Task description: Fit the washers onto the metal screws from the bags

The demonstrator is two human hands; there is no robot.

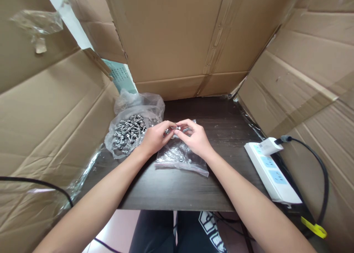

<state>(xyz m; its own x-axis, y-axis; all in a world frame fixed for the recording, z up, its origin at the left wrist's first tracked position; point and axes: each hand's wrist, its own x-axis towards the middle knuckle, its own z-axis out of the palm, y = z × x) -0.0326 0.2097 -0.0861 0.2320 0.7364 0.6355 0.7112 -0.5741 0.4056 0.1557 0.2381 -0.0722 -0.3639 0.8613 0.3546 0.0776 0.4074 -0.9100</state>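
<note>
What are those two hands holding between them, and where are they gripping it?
A small metal screw, pinched between the fingertips of the left hand and right hand, one at each end. Finer detail is too small to tell.

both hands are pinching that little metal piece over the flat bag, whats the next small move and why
Probably lower the small metal piece toward the flat clear bag lying right beneath it. The left hand and right hand pinch it together at their fingertips, above that bag, which holds only a few parts, while the open bag of screws sits full to the left.
</note>
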